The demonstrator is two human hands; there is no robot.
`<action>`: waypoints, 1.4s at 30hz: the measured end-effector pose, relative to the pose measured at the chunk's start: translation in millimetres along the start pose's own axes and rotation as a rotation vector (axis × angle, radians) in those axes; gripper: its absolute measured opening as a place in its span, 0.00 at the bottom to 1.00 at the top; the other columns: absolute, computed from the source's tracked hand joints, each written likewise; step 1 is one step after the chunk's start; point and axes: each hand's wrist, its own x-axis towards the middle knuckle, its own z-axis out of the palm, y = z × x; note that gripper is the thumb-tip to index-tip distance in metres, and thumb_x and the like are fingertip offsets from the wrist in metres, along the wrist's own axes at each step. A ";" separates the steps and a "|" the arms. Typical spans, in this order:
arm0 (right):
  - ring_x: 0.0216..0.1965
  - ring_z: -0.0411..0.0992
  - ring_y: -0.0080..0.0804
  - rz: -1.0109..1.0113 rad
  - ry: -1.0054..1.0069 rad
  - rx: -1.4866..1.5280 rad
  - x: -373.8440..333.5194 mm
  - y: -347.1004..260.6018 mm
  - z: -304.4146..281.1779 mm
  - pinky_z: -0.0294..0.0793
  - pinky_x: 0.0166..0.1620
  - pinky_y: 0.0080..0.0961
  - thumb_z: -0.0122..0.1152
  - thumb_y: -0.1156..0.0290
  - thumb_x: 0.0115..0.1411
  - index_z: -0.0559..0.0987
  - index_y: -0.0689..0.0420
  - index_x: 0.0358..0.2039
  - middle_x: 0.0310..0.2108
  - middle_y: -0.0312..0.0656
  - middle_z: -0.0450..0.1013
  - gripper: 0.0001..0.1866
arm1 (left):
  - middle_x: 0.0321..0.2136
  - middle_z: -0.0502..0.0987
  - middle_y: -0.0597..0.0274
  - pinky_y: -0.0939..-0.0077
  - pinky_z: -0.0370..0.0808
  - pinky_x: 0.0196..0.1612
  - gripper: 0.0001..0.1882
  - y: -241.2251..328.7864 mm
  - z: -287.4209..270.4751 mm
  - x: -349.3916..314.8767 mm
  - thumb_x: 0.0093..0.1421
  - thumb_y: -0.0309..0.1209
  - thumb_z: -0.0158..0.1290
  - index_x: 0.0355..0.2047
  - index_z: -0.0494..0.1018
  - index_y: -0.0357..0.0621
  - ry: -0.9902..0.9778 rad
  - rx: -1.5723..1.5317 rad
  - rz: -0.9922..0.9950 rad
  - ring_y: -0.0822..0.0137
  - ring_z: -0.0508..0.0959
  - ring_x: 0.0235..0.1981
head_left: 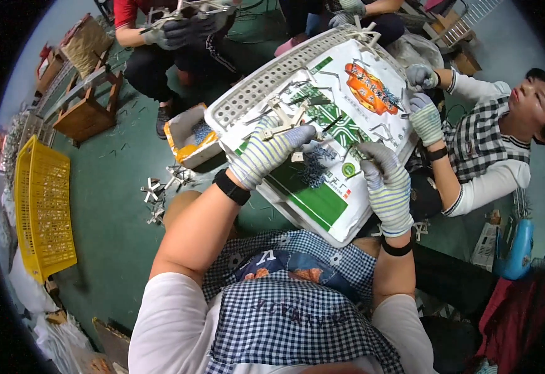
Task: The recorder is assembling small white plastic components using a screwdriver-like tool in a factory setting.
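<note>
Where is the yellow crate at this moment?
In the head view, the yellow crate sits on the green floor at the far left, beyond the person's left hand.

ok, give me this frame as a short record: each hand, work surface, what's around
left hand: striped knit glove, gripping a pale metal bracket piece
right hand: striped knit glove, fingers curled over the printed sack
surface: sack laid across a white perforated crate, small metal parts scattered on it
co-worker: gloved hands at the sack's far right edge
floor: yellow crate at left
</note>
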 end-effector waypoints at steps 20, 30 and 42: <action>0.37 0.78 0.47 -0.079 -0.238 -0.629 11.4 -38.7 -23.4 0.76 0.41 0.37 0.60 0.69 0.60 0.82 0.56 0.47 0.35 0.49 0.79 0.14 | 0.28 0.78 0.70 0.80 0.72 0.30 0.11 -14.2 3.8 1.8 0.61 0.34 0.61 0.38 0.78 0.41 -0.056 0.615 0.053 0.78 0.75 0.27; 0.41 0.79 0.47 0.093 -0.235 -0.235 7.7 -35.3 -34.9 0.77 0.43 0.36 0.58 0.69 0.64 0.75 0.62 0.49 0.40 0.54 0.78 0.16 | 0.31 0.83 0.57 0.72 0.78 0.35 0.18 -8.4 1.0 -8.2 0.58 0.39 0.64 0.40 0.79 0.35 -0.005 0.444 0.082 0.68 0.80 0.29; 0.34 0.70 0.21 0.618 -0.190 0.434 -0.5 -25.3 -36.9 0.74 0.37 0.18 0.62 0.74 0.58 0.61 0.69 0.65 0.46 0.42 0.71 0.36 | 0.26 0.82 0.56 0.68 0.77 0.34 0.19 -10.2 -1.0 -4.9 0.57 0.45 0.61 0.32 0.81 0.39 0.020 0.407 0.052 0.64 0.81 0.28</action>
